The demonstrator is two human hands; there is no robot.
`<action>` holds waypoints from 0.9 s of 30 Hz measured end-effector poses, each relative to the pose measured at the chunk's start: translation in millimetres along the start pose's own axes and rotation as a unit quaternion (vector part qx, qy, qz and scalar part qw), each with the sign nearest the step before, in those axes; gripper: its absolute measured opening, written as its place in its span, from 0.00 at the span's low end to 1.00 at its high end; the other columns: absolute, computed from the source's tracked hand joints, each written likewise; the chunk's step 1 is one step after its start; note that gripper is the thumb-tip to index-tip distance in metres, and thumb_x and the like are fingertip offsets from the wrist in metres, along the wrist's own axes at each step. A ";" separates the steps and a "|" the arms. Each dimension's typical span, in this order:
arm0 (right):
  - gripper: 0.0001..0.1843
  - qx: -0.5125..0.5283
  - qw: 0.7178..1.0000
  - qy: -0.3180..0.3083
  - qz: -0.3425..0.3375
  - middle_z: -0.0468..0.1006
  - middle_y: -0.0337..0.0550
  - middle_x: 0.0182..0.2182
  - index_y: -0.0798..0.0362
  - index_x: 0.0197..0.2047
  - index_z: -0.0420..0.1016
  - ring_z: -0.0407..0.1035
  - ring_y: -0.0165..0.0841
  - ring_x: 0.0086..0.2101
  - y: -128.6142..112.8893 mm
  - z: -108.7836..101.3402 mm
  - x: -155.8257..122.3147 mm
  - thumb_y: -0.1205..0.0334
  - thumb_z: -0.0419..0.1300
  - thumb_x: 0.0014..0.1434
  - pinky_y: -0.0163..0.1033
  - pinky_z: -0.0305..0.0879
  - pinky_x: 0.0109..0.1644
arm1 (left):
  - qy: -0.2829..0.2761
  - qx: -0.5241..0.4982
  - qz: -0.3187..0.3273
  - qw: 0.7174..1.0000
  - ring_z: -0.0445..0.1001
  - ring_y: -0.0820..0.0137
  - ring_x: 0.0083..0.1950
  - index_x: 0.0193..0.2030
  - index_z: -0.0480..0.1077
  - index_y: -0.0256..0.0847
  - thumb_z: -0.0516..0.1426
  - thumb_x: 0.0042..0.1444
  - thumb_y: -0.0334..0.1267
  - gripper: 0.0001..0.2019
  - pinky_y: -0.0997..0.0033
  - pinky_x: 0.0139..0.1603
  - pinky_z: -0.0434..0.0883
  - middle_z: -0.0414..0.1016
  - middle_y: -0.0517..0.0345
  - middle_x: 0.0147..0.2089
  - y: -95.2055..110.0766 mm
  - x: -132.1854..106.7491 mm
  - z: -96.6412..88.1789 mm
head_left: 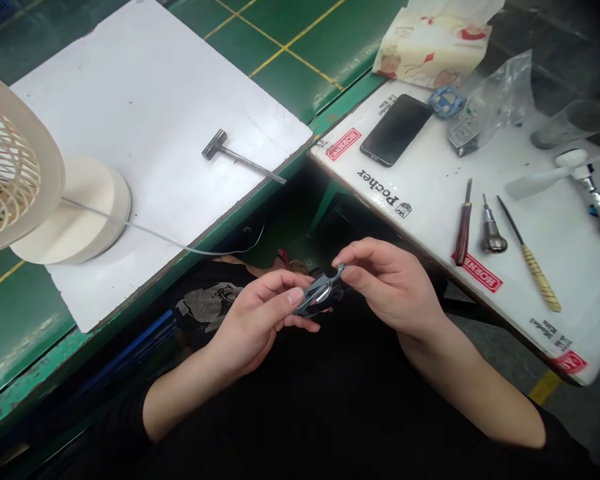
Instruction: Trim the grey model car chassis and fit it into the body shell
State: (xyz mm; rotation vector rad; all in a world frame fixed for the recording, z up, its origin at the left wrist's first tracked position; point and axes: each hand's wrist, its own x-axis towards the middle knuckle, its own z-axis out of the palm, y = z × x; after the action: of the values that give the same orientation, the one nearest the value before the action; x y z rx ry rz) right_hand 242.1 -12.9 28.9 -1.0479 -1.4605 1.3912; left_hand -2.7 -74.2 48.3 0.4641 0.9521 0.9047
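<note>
A small grey metal clip-like tool sits between both hands, low over my lap in the middle of the view. My left hand grips its lower end, thumb pressed along its side and fingers curled under. My right hand pinches its upper end between thumb and forefinger. Both hands are closed on it. I cannot make out what exactly the tool is.
A white sheet on the green bench at left carries a T-handled metal tool and a beige fan with its cable. A white board at right holds a black phone, three hand tools, a plastic bag and a tissue pack.
</note>
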 end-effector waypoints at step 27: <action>0.02 -0.148 0.982 0.005 -0.118 0.86 0.44 0.48 0.45 0.52 0.88 0.80 0.37 0.41 -1.8 16.2 -15.8 0.60 0.74 0.78 0.43 0.82 0.42 | 0.083 0.329 0.268 0.902 0.89 0.56 0.57 0.50 0.91 0.46 0.76 0.73 0.40 0.03 0.53 0.64 0.84 0.92 0.48 0.55 -3.7 -0.8 -4.3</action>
State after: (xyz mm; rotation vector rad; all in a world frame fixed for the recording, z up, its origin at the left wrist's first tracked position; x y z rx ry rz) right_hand 231.3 -32.9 29.8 -1.0196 -1.7592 1.0214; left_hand -4.9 -77.1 43.9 1.2914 1.3180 1.1132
